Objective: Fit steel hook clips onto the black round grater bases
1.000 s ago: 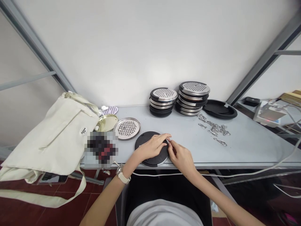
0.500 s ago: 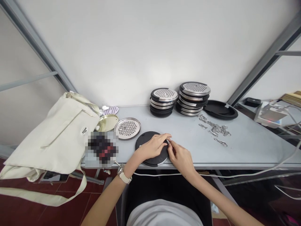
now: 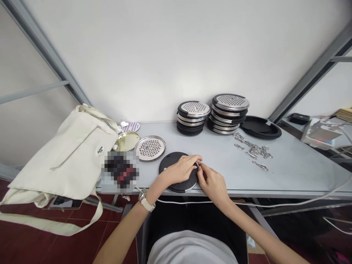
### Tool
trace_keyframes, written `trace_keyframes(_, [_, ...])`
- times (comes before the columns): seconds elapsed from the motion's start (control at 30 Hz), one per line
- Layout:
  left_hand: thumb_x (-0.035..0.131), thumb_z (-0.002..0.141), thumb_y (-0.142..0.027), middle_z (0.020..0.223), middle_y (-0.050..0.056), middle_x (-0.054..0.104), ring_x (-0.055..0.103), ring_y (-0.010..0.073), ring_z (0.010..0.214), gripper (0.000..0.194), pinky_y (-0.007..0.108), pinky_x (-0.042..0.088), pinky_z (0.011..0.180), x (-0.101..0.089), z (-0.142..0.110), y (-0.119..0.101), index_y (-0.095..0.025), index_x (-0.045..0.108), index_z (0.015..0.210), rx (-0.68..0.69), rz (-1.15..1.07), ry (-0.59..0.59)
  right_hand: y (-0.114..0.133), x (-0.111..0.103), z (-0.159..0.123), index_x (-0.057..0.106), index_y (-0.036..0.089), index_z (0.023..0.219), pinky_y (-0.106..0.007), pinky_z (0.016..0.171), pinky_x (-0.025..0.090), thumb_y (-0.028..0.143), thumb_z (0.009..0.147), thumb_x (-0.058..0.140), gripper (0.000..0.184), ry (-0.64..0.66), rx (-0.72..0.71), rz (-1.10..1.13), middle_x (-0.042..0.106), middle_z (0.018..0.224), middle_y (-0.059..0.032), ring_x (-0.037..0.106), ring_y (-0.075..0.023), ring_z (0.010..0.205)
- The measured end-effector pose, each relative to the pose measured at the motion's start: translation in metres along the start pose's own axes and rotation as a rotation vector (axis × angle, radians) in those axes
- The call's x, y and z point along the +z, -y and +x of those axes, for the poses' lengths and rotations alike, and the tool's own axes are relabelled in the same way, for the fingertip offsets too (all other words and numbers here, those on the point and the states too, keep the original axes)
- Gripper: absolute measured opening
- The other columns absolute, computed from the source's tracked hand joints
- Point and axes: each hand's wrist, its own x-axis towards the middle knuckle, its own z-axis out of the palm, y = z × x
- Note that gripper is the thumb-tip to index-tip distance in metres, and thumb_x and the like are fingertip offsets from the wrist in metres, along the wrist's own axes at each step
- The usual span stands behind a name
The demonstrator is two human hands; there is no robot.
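Note:
A round black disc (image 3: 172, 164) lies at the near edge of the grey table (image 3: 288, 172). My left hand (image 3: 181, 169) rests on top of it, fingers curled over its right rim. My right hand (image 3: 213, 183) meets it at that rim, fingertips pinched on a small metal piece (image 3: 197, 164) that I cannot make out clearly. Both hands touch each other at the disc's right edge. A watch sits on my left wrist.
Two stacks of black-and-steel perforated discs (image 3: 193, 117) (image 3: 229, 113) stand at the back, a black lid (image 3: 260, 127) beside them. Loose metal clips (image 3: 254, 151) lie right of centre. A perforated steel plate (image 3: 150, 148), a gold plate (image 3: 126, 141) and a cream tote bag (image 3: 66, 157) sit left.
The hands stay on the disc's right rim with only small finger movement; the view has shifted slightly.

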Motion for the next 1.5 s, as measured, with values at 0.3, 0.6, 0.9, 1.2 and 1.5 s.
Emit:
trace_keyframes(0.3, [0.038,0.091,-0.013,0.122,0.008,0.053,0.049,0.0200,0.113,0.034,0.037,0.038,0.099,0.001,-0.001,0.000,-0.022,0.039,0.124,-0.025,-0.012,-0.006,-0.002,0.001,-0.001,0.061,0.018,0.086,-0.023,0.050,0.030,0.030,0.090,0.034,0.030,-0.021,0.018,0.075,0.063,0.063,-0.0027,0.053,-0.0132,0.049])
trace_keyframes(0.6, [0.039,0.092,-0.015,0.124,0.008,0.052,0.048,0.0198,0.115,0.035,0.036,0.037,0.100,0.001,-0.001,0.000,-0.021,0.038,0.127,-0.023,-0.009,-0.020,-0.006,0.001,0.000,0.058,0.020,0.083,-0.021,0.049,0.030,0.032,0.091,0.034,0.027,0.003,0.021,0.141,0.059,0.059,0.0004,0.047,-0.0111,0.045])
trace_keyframes(0.9, [0.037,0.092,-0.014,0.127,0.008,0.051,0.048,0.0196,0.118,0.037,0.037,0.037,0.100,-0.001,-0.002,-0.005,-0.021,0.037,0.128,-0.014,0.024,-0.037,-0.010,0.001,-0.001,0.054,0.019,0.079,-0.021,0.048,0.030,0.031,0.091,0.035,0.026,0.008,-0.021,0.167,0.058,0.060,0.0001,0.046,-0.0107,0.047])
trace_keyframes(1.2, [0.039,0.092,-0.014,0.123,0.007,0.053,0.049,0.0185,0.114,0.040,0.035,0.037,0.098,-0.003,-0.002,-0.007,-0.021,0.034,0.131,-0.018,0.004,-0.038,-0.012,0.005,-0.001,0.050,0.020,0.075,-0.021,0.050,0.031,0.033,0.090,0.037,0.024,-0.002,-0.016,0.225,0.054,0.058,0.0020,0.042,-0.0103,0.048])
trace_keyframes(1.5, [0.040,0.091,-0.013,0.119,0.005,0.056,0.049,0.0191,0.112,0.043,0.036,0.037,0.099,-0.001,-0.001,-0.009,-0.023,0.033,0.132,-0.033,-0.020,-0.064,-0.012,0.006,-0.002,0.044,0.021,0.068,-0.020,0.049,0.029,0.034,0.089,0.039,0.025,-0.016,0.013,0.291,0.046,0.054,0.0046,0.039,-0.0095,0.048])
